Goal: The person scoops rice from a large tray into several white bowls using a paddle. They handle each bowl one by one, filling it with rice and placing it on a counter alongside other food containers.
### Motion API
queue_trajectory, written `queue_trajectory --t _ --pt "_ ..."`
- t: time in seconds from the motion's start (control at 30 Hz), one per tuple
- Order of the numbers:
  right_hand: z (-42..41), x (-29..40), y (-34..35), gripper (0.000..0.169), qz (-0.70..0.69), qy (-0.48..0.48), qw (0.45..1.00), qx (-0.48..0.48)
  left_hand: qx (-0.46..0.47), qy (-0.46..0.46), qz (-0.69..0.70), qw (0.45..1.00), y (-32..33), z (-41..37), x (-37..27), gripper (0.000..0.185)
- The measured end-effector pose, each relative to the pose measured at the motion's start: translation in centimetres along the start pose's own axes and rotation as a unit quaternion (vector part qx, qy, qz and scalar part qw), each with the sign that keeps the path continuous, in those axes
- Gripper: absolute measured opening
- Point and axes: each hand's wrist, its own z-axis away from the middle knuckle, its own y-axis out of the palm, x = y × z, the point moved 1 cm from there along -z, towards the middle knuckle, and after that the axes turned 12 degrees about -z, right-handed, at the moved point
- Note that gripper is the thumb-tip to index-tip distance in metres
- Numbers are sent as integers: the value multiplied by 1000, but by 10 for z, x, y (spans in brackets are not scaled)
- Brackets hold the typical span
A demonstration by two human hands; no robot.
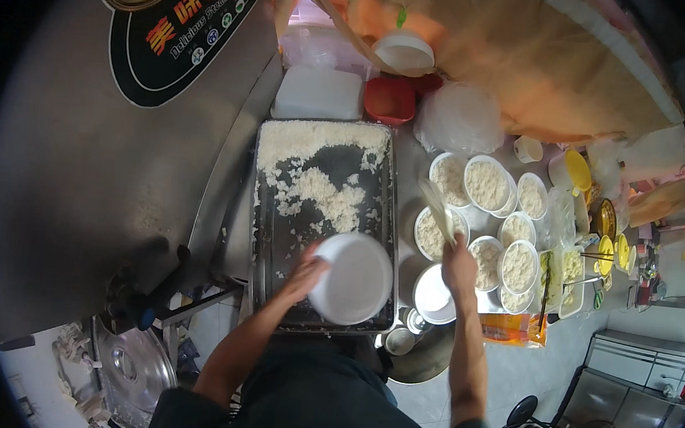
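My left hand [306,274] grips the rim of an empty white bowl [353,279], held over the near end of a dark metal tray [394,236]. Loose white rice [320,194] lies on the tray, thickest at its far end. My right hand [460,265] holds a pale flat paddle [437,209], blurred, above a rice-filled white bowl [428,233]. More bowls of rice [488,184] stand to the right of the tray, some stacked or overlapping. Beneath my right wrist, partly hidden by it, is a white bowl [433,293] with no rice visible in it.
A white container [319,93], a red container [390,99] and a plastic bag [461,118] stand beyond the tray. Yellow-lidded containers [577,170] and food trays [573,286] stand at the right. A large steel appliance [138,198] borders the left side. A round metal pan [428,356] is below right.
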Motion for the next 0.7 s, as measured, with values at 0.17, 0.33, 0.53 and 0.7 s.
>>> queue_trajectory --t 0.17,0.33,0.53,0.7 --pt "-166 71 33 18 287 -249 924 42 -123 -30 -185 975 -96 81 22 28" --pt "-246 112 89 17 366 -253 895 35 -125 -51 -166 977 -110 108 54 33" --pt "-240 148 127 21 396 -223 879 146 -169 -72 -154 971 -114 83 107 40" --pt "-120 108 171 28 362 -278 880 128 -172 -100 -146 969 -115 79 88 41"
